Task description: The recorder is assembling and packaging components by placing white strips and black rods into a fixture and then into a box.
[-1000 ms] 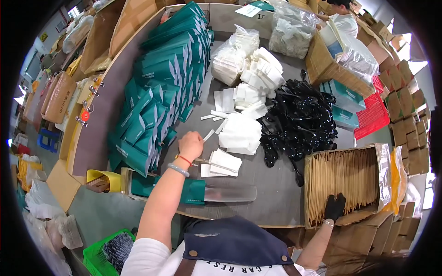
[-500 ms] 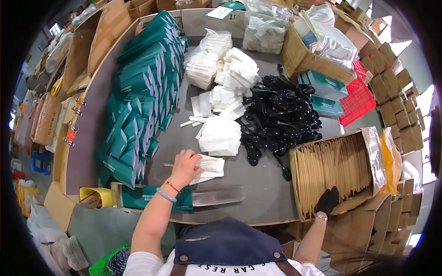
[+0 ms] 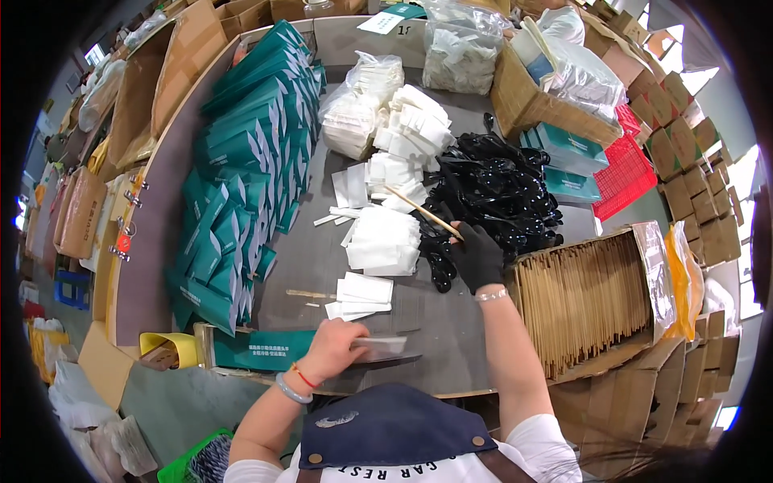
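Observation:
My right hand (image 3: 481,256), in a black glove, grips a thin pale wooden chopstick or pair of chopsticks (image 3: 420,211) that points up and left. It hovers at the near edge of a heap of black plastic spoons (image 3: 503,189). Near the table's front edge, my bare left hand (image 3: 336,346) pinches the left end of a clear plastic sleeve (image 3: 382,344), slightly blurred. Just beyond that hand lie a few white paper packets (image 3: 364,295) and a thin tan strip (image 3: 310,294). Left of it is a flat green printed packet (image 3: 266,349).
Green packets (image 3: 254,153) are piled along the left wall. White packets (image 3: 382,241) stack mid-table. On the right stands a carton of wooden chopsticks (image 3: 584,302), behind it a red basket (image 3: 624,177) and an open carton (image 3: 547,92). A yellow container (image 3: 171,346) sits front left.
My right hand has left the chopstick carton and moved left, bringing wooden chopsticks over the spoons. My left hand has come off the white packets, down to the clear sleeve.

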Available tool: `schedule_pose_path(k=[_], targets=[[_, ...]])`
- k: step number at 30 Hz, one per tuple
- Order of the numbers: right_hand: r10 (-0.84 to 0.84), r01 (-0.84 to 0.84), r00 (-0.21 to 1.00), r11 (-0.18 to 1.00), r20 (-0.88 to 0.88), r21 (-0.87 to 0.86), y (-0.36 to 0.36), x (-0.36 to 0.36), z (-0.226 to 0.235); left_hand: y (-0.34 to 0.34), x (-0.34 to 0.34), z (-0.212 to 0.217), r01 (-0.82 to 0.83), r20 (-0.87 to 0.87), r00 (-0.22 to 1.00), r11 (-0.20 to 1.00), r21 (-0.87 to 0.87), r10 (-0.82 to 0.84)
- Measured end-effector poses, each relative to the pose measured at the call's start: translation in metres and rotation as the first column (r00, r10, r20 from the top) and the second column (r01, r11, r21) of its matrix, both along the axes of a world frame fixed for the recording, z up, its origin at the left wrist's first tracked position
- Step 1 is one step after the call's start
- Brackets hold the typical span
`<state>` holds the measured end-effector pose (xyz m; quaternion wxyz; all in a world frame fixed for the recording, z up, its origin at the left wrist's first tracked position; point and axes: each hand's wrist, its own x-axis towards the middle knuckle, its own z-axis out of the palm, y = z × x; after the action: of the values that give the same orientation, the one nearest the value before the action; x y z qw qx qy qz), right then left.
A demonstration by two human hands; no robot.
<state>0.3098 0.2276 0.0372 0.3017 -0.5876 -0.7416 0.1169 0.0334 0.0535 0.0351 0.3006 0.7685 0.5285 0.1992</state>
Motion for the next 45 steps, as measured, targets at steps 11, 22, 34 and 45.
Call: schedule_pose_path(k=[11,22,34,45], targets=[[-0.047,0.142,0.888,0.974,0.457,-0.175,-0.012,0.003,0.036,-0.047,-0.001,-0.027,-0.064,-0.182,0.977,0.967,0.247,0.111],[0.435,-0.329,0.899,0.759,0.06,-0.562,-0.144,-0.07,-0.017,-0.076,-0.006,-0.007,-0.01,-0.318,0.943,0.967,0.255,0.093],[0.654,-0.604,0.753,0.731,0.072,-0.319,-0.15,-0.033,-0.031,-0.054,-0.037,-0.009,-0.108,-0.14,0.981,0.976,0.188,0.135],[0.33,-0.472,0.849,0.824,-0.412,-0.312,-0.177,-0.072,-0.052,-0.033,0.0,-0.003,-0.013,-0.227,0.972,0.984,0.179,0.054]])
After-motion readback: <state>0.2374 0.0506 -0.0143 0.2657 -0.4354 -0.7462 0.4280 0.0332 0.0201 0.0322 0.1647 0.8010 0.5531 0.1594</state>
